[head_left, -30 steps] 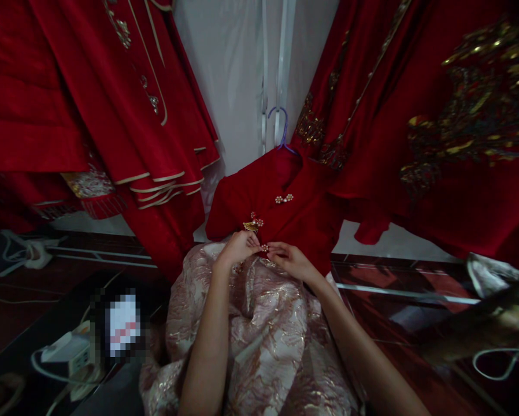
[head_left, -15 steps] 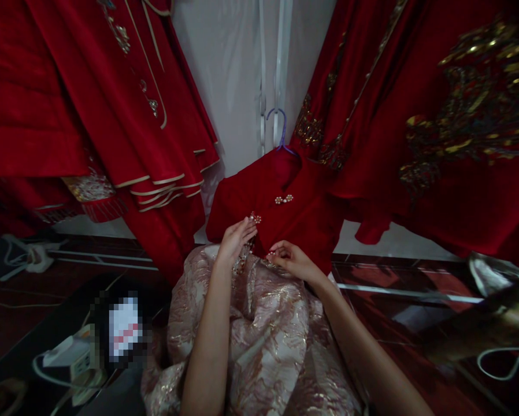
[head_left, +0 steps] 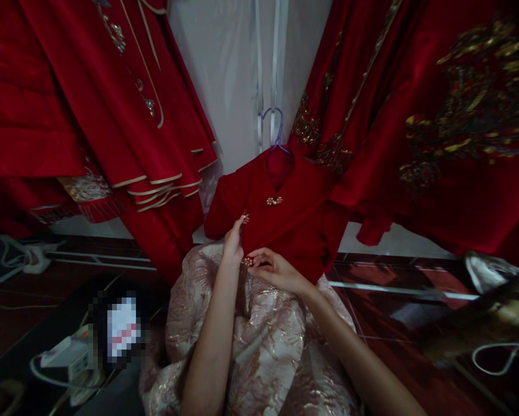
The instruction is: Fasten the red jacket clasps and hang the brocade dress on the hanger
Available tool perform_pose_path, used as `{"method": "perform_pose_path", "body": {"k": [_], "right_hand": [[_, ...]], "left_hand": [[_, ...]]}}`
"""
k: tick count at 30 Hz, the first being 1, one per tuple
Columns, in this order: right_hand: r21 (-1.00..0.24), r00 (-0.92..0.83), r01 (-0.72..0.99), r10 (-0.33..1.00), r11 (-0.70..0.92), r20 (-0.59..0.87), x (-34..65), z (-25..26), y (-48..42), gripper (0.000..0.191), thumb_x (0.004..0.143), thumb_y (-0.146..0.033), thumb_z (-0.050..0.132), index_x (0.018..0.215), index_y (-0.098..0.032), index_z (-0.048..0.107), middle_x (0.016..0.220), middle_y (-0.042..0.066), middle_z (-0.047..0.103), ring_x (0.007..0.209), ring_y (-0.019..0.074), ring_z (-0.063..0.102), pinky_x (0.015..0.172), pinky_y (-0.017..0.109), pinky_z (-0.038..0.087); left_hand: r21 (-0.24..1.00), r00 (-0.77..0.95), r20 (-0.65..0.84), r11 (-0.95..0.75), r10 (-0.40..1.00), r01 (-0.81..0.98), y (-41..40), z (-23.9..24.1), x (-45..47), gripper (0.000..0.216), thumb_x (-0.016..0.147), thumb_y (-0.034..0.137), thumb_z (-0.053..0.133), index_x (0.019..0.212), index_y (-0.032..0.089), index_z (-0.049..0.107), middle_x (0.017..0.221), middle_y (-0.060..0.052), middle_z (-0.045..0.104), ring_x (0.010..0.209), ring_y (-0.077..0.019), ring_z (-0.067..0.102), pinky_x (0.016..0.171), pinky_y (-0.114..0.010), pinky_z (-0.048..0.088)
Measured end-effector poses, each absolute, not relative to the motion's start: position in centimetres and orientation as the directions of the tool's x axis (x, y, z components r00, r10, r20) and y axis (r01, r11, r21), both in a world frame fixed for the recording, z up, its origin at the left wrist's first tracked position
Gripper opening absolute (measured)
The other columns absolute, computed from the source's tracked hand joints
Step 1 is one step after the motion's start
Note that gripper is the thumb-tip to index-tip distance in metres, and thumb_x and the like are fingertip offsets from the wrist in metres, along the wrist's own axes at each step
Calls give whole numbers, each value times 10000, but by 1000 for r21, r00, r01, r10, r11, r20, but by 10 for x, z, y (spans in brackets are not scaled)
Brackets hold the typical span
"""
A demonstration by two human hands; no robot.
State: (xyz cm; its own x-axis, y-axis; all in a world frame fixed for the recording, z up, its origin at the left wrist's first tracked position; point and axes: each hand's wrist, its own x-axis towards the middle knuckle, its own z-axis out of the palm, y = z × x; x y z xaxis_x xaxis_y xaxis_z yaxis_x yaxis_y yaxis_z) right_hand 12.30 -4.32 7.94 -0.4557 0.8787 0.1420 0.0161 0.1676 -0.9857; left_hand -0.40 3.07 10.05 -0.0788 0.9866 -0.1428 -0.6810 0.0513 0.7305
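Note:
A red jacket (head_left: 292, 228) hangs on a purple hanger (head_left: 279, 130) in front of me, with a beaded clasp (head_left: 274, 201) at its chest. My left hand (head_left: 233, 242) is closed along the jacket's front edge, its fingertips at a small beaded ornament (head_left: 245, 218); part of the grip is hidden. Just below and to the right, my right hand (head_left: 279, 271) pinches the front edge at a lower beaded button (head_left: 247, 262). Shiny pink-gold brocade cloth (head_left: 268, 335) lies under my forearms, below the jacket.
Red garments with pale piping (head_left: 155, 144) hang at the left, and a red garment with gold embroidery (head_left: 480, 98) hangs at the right. A power strip with cables (head_left: 75, 364) and a blurred-out screen (head_left: 123, 329) lie at lower left. White rails (head_left: 398, 290) cross the tiled floor.
My right hand has moved left, close to my left hand, bringing the jacket's front edge with it. My left fingers have turned from stretched out to closed at the edge.

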Motion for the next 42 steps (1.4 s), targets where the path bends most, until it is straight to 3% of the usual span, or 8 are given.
{"method": "perform_pose_path", "body": {"k": [5, 11, 17, 20, 24, 29, 36, 42], "right_hand": [[-984, -481, 52, 868, 169, 124, 131, 80, -39, 415, 714, -367, 696, 1042, -150, 564, 914, 50, 579, 891, 145, 547, 883, 325, 424], [-982, -497, 73, 860, 174, 116, 136, 82, -37, 440, 717, -395, 691, 1059, -145, 572, 933, 59, 590, 901, 151, 552, 898, 339, 422], [-978, -499, 96, 859, 186, 114, 138, 84, -37, 434, 718, -410, 689, 1047, -153, 571, 919, 49, 578, 897, 149, 550, 882, 331, 427], [-976, -507, 91, 852, 199, 126, 142, 87, -37, 391, 733, -415, 674, 1010, -159, 570, 901, 41, 581, 865, 141, 552, 862, 324, 433], [-975, -502, 110, 857, 192, 112, 149, 93, -37, 387, 736, -422, 668, 997, -158, 559, 885, 40, 587, 830, 139, 555, 829, 325, 441], [-970, -523, 129, 845, 205, 109, 159, 97, -36, 400, 736, -423, 664, 1002, -146, 550, 887, 49, 586, 834, 142, 548, 825, 326, 439], [-968, -534, 153, 841, 199, 89, 165, 100, -37, 416, 738, -417, 664, 1023, -140, 540, 884, 45, 576, 830, 136, 550, 813, 316, 446], [-972, -654, 170, 756, 163, 12, 176, 121, -44, 399, 751, -382, 662, 1063, -159, 552, 993, 56, 582, 931, 144, 566, 886, 339, 451]], "left_hand": [[817, -316, -11, -174, 949, -550, 37, 92, -4, 213, 675, 256, 663, 834, 124, 711, 873, -56, 723, 850, -141, 652, 885, -270, 455], [921, -436, 48, -209, 899, -329, 45, 80, 0, 246, 679, 342, 635, 791, 134, 704, 814, -56, 717, 823, -164, 645, 795, -269, 464], [939, -210, 28, -98, 977, -330, 33, 94, 1, 403, 682, 497, 656, 825, 121, 684, 742, -65, 688, 730, -170, 630, 720, -278, 464], [960, -135, 244, -259, 960, -105, 30, 115, 10, 406, 740, 537, 593, 779, 140, 669, 744, -51, 669, 748, -170, 616, 735, -277, 458], [676, 102, 645, -627, 758, 386, 39, 144, 26, 254, 815, 392, 572, 981, 214, 644, 956, -37, 634, 904, -154, 577, 861, -282, 434], [238, 352, 629, -603, 693, 762, 54, 165, 34, 231, 853, 377, 522, 1025, 249, 607, 965, -56, 561, 929, -190, 524, 731, -289, 456], [-60, 567, 521, -636, 638, 769, 67, 187, 35, 212, 869, 362, 490, 955, 196, 591, 931, -66, 559, 915, -204, 496, 671, -285, 418], [-169, 730, 518, -783, 446, 599, 66, 198, 29, 171, 883, 278, 440, 918, 183, 578, 922, -51, 595, 938, -180, 497, 904, -349, 343]]}}
